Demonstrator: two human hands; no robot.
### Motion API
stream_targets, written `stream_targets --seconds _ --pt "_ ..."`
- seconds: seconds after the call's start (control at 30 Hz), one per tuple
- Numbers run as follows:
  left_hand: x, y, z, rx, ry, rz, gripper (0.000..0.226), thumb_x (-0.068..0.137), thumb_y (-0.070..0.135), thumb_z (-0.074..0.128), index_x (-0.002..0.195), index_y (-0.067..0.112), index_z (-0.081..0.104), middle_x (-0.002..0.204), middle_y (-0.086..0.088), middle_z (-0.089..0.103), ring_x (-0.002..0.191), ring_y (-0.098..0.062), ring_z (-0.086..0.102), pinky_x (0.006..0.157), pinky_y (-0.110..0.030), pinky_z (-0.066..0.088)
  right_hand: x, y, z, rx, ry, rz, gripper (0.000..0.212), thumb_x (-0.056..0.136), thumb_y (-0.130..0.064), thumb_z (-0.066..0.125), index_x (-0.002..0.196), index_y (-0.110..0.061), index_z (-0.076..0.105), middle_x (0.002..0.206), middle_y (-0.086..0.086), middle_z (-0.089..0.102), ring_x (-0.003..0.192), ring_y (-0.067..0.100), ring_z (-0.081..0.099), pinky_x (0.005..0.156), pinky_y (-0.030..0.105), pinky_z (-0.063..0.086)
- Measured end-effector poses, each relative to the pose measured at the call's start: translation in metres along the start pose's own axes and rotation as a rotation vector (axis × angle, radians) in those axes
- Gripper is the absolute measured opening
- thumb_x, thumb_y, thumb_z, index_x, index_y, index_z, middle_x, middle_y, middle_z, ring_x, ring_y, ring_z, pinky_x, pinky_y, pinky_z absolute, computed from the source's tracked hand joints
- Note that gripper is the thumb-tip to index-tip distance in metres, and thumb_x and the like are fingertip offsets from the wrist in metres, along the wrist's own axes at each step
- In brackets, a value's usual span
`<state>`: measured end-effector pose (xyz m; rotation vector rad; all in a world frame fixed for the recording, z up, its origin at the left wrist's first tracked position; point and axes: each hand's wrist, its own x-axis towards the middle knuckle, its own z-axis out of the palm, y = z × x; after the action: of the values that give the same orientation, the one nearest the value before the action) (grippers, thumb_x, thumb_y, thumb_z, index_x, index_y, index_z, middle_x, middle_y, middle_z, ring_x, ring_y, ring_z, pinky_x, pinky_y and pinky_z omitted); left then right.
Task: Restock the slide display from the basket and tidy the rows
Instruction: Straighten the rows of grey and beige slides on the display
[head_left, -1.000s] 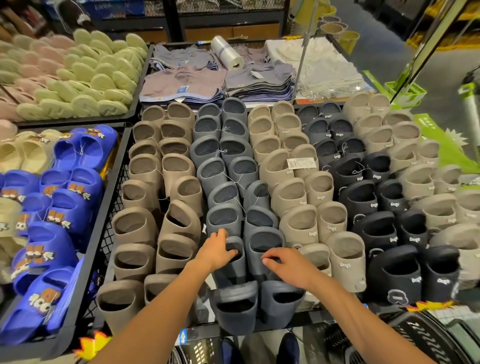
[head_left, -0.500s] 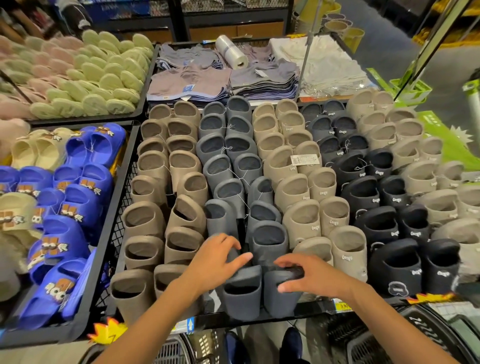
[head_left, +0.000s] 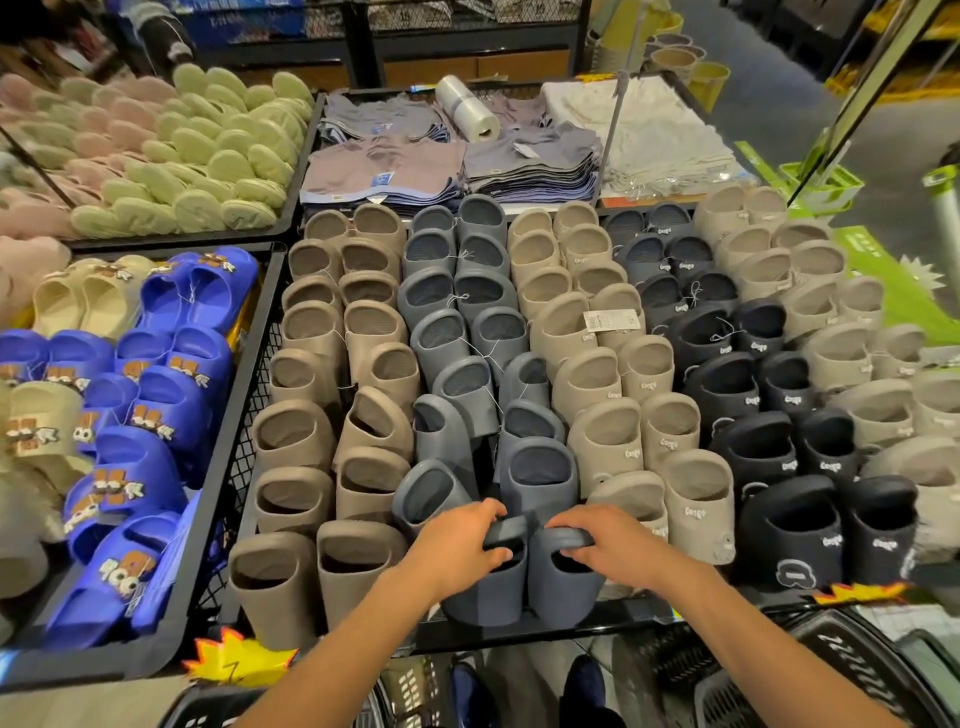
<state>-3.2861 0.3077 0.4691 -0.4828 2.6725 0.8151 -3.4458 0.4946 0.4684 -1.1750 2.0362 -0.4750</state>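
Black wire forms the surface that carries the slides. They stand on end in rows by colour: a brown row, a grey row, a beige row, a black row and a paler row at the far right. A black basket sits low at the near right, below the surface's front edge.

At the near end of the grey row, two slides stand upright at the front edge and touch side by side: the left grey slide and the right grey slide. Just behind them, a tilted slide leans towards the brown row.

The left hand has its grip closed on the left grey slide's strap, fingers over the top and thumb in front. The right hand grips the right grey slide's strap the same way.

A second ago both hands lay further up the row, on the pair behind. Half a second ago they had come to the front pair, but the left hand's fingers were stretched out across the top. Now they curl round the strap.
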Motion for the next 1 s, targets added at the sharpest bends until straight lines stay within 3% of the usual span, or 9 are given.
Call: stream_targets --seconds 0.13,0.3,0.47,0.57,0.67,0.8,1.0 --pt "0.017 -0.011 0.003 -0.025 -0.053 0.008 0.039 0.091 0.027 0.063 0.129 0.028 0.056 0.119 -0.002 0.068 0.109 -0.025 0.062 0.089 -0.033 0.047 0.012 -0.001 -0.008 -0.017 -0.071 -0.006 0.025 0.086 -0.020 0.066 0.109 -0.029 0.069 0.099 -0.011 0.070 0.092 0.005 0.061 0.086 0.030 0.049" --pt "0.027 -0.034 -0.009 -0.180 -0.148 0.045 0.036 0.093 0.024 0.063 0.127 0.032 0.059 0.112 0.005 0.068 0.102 -0.013 0.061 0.085 -0.024 0.043 0.035 -0.010 -0.022 -0.058 -0.156 0.023 0.029 0.083 -0.018 0.068 0.111 -0.021 0.071 0.103 -0.002 0.073 0.096 0.015 0.064 0.087 0.032 0.050" --pt "0.036 -0.048 -0.014 -0.302 -0.158 0.064 0.029 0.091 0.024 0.067 0.120 0.030 0.065 0.108 0.003 0.071 0.100 -0.015 0.064 0.091 -0.033 0.051 0.052 -0.017 -0.032 -0.056 -0.255 0.077 0.027 0.082 -0.019 0.071 0.110 -0.017 0.071 0.101 0.005 0.072 0.097 0.022 0.065 0.085 0.034 0.050" --pt "0.035 -0.054 -0.009 -0.422 -0.101 0.013 0.024 0.090 0.025 0.068 0.111 0.038 0.066 0.103 0.009 0.071 0.098 -0.009 0.066 0.091 -0.036 0.054 0.058 -0.022 -0.031 -0.059 -0.271 0.070 0.026 0.084 -0.019 0.071 0.110 -0.013 0.070 0.101 0.008 0.072 0.097 0.024 0.064 0.081 0.030 0.048" --pt "0.027 -0.060 -0.001 -0.510 -0.032 -0.032 0.024 0.089 0.030 0.067 0.107 0.047 0.064 0.103 0.014 0.071 0.099 -0.005 0.066 0.092 -0.035 0.054 0.058 -0.023 -0.024 -0.051 -0.250 0.052 0.027 0.085 -0.020 0.070 0.111 -0.014 0.070 0.102 0.007 0.072 0.096 0.022 0.063 0.082 0.029 0.047" --pt "0.018 -0.060 0.004 -0.606 0.026 -0.017 0.025 0.090 0.022 0.069 0.105 0.042 0.064 0.105 0.009 0.070 0.099 -0.007 0.065 0.092 -0.030 0.052 0.052 -0.016 -0.019 0.024 -0.215 0.044 0.029 0.083 -0.014 0.070 0.112 -0.015 0.069 0.097 -0.003 0.068 0.089 0.013 0.060 0.080 0.024 0.045" --pt "0.025 -0.053 0.004 -0.609 -0.084 -0.011 0.025 0.089 0.022 0.069 0.110 0.034 0.065 0.101 0.009 0.068 0.094 -0.006 0.064 0.089 -0.028 0.053 0.042 -0.005 -0.019 0.083 -0.205 0.106 0.033 0.081 -0.020 0.071 0.112 -0.026 0.068 0.099 -0.009 0.068 0.091 0.008 0.061 0.085 0.024 0.048"
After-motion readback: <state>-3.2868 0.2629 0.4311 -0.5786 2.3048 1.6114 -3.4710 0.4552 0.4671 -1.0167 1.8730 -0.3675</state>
